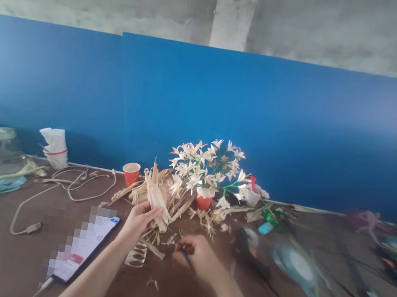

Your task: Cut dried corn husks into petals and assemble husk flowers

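My left hand (141, 220) is closed on a dry, pale corn husk (157, 205), pinched between thumb and fingers in front of a heap of similar husks. To the right, my right hand (195, 255) is closed around a thin dark tool (183, 252) that slants between its fingers; its exact kind is too blurred to tell. The two hands are apart, low over the brown table (164, 296). Just behind them stands a bunch of cream husk flowers (207, 165) on green stems in a red cup (204, 201). A cut-out husk scrap (137, 254) lies by my left wrist.
A phone (86, 251) with a cable lies left of my left forearm. Farther back are a paper cup (130, 173) and a white charging cable (72, 185). On the right lie a black corded tool (251, 255) and a ribbon roll (296, 265). A blue partition (153, 99) closes the back.
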A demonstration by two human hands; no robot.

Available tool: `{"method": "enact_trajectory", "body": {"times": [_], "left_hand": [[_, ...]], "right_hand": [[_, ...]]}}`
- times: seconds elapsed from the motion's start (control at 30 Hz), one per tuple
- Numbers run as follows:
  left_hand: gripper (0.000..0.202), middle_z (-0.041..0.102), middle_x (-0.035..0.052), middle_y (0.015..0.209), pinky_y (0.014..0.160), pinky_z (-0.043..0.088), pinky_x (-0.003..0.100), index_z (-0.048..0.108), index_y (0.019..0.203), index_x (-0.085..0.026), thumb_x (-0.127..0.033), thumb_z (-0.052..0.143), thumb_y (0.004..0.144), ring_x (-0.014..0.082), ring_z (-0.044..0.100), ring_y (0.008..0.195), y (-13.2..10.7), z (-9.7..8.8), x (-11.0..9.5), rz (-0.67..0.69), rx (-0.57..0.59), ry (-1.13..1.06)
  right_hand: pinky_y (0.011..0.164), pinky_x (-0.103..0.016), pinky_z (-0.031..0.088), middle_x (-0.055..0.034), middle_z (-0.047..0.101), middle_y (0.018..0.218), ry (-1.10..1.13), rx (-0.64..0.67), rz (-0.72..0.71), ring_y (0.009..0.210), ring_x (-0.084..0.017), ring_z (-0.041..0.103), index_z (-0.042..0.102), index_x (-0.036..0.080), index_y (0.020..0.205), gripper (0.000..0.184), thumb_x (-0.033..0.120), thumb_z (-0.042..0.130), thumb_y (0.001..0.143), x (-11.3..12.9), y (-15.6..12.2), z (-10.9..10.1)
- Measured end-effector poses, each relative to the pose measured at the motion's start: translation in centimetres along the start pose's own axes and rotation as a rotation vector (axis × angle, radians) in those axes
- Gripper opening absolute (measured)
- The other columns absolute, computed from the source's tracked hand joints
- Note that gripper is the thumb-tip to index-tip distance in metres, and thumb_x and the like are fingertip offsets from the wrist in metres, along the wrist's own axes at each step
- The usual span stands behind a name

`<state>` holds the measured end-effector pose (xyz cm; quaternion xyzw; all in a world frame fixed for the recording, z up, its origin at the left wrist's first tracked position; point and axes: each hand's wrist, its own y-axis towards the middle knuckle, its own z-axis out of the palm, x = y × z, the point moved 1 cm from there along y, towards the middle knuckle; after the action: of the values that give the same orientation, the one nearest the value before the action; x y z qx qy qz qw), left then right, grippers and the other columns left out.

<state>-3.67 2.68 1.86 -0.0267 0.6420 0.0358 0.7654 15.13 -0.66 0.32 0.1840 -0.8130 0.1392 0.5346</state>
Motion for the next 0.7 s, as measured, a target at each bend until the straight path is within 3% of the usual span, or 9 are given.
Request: {"method": "enact_trajectory", "body": {"times": [0.5,0.7], "left_hand": [[0.031,0.053,-0.0042,0.047,0.037,0.03,0.017,0.057,0.064,-0.013,-0.036,0.076,0.055,0.0053,0.044,0.038,-0.07,0.66,0.99,-0.058,-0.049,-0.114],[0.03,0.055,-0.0034,0.051,0.036,0.028,0.015,0.058,0.065,-0.012,-0.034,0.075,0.056,0.004,0.044,0.039,0.15,0.43,1.03,-0.058,-0.009,-0.133]], "right_hand": [[0.043,-0.016,0.03,0.0041,0.049,0.049,-0.01,-0.068,0.052,0.044,-0.007,0.04,0.063,0.014,0.069,0.018,0.032,0.062,0.069,1.08,-0.15,-0.06],[0.043,-0.016,0.031,0.0041,0.051,0.049,-0.033,-0.062,0.042,0.045,-0.008,0.044,0.063,0.014,0.07,0.017,0.032,0.061,0.069,0.55,0.02,-0.24]]}}
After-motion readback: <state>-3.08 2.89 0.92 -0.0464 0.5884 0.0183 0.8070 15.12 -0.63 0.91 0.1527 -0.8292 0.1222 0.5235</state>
